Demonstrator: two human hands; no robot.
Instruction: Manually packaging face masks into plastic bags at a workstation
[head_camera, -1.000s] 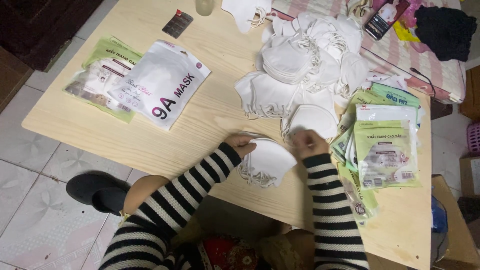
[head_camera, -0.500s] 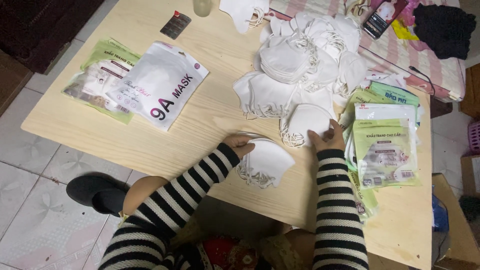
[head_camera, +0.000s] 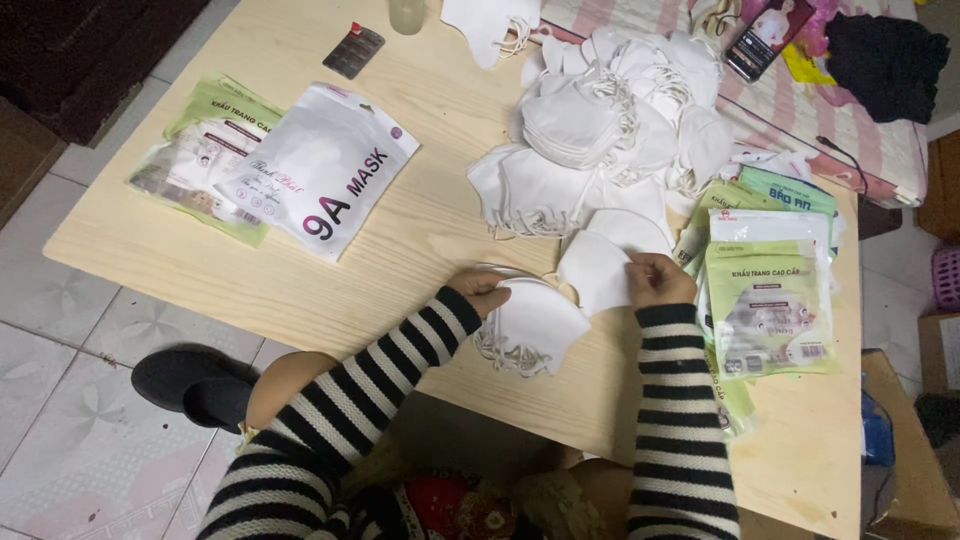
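Observation:
My left hand (head_camera: 487, 290) rests on the edge of a small stack of white face masks (head_camera: 535, 325) near the front edge of the wooden table (head_camera: 330, 270). My right hand (head_camera: 657, 279) pinches a single white mask (head_camera: 597, 268) just right of that stack, lifting it off the table. A big loose heap of white masks (head_camera: 610, 130) lies behind both hands. Both arms wear black-and-white striped sleeves.
Green mask packets (head_camera: 768, 300) are stacked right of my right hand. White and green mask packets (head_camera: 290, 165) lie at the table's left. A dark card (head_camera: 353, 50), a cup (head_camera: 407, 14) and a phone (head_camera: 768, 35) sit at the back. A black slipper (head_camera: 195, 385) lies on the floor.
My right hand moved right from the small stack and took hold of a single mask from beside the heap. My left hand stayed on the stack.

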